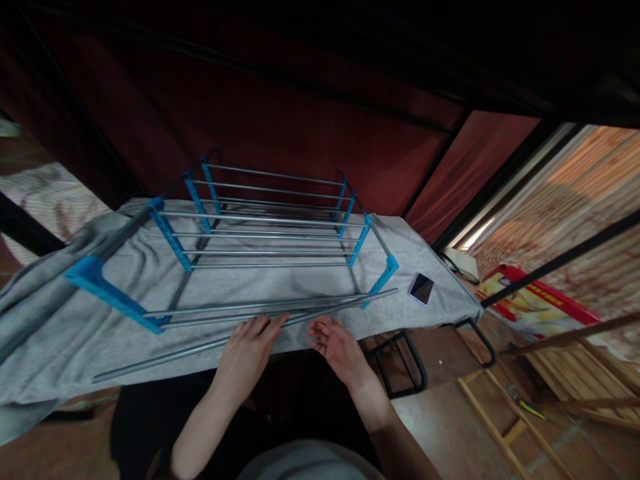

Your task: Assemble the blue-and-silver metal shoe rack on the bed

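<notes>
Left hand: the bare left hand [249, 345] lies palm down over the loose tube, just in front of the rack's near side; whether its fingers wrap the tube or only press on it, I cannot tell.
Right hand: the bare right hand [336, 343] is unclenched and holds nothing, fingers loosely curled, just below the tube and in front of the rack's right half.
Loose tube: the long, straight grey metal tube [155, 358] slants across the rack's near side, under the left hand; its left end is nearer the person, its right end crosses the rack's right front bracket.
Rack: the rack of blue plastic brackets and grey metal rods [265, 219] stands beyond both hands.
Cloth: the light grey fabric cover [270, 283] spreads beneath the rack.
Phone: the dark-screened phone with a pale purple edge [421, 289] lies on the cloth, right of the rack.
Box: the red-and-yellow printed box [540, 303] is farther right of the rack.
Backdrop: a dark red surface [275, 120] rises behind the rack.
</notes>
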`<action>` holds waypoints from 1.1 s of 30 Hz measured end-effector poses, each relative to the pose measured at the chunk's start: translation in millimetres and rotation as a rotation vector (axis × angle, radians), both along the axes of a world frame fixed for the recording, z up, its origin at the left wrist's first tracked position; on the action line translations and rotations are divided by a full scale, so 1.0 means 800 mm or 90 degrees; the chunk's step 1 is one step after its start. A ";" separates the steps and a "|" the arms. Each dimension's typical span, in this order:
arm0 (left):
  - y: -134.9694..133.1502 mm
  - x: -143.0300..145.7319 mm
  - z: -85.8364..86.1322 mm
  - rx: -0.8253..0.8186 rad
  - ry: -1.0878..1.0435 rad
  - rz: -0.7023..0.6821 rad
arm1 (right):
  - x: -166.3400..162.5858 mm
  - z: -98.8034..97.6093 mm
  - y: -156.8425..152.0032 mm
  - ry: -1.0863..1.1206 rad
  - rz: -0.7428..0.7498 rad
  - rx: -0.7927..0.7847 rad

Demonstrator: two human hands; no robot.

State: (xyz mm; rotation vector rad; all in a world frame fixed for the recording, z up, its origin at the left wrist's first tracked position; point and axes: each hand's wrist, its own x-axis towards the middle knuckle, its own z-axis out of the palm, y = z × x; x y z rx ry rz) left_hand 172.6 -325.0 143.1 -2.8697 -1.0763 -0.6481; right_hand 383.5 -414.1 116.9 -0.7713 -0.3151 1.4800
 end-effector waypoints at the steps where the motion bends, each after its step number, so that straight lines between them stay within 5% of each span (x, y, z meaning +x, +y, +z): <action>1: 0.001 0.000 -0.004 0.001 0.013 0.004 | 0.002 0.001 0.000 -0.009 -0.016 0.004; 8: -0.001 0.000 -0.023 -0.039 0.068 0.019 | 0.019 -0.010 0.000 -0.035 -0.096 -0.005; 22: 0.009 -0.015 -0.072 -0.062 0.151 0.064 | 0.061 -0.123 0.007 -0.118 -0.207 -0.153; 33: 0.029 -0.026 -0.093 -0.043 0.184 0.052 | 0.080 -0.144 0.010 -0.149 -0.213 -0.180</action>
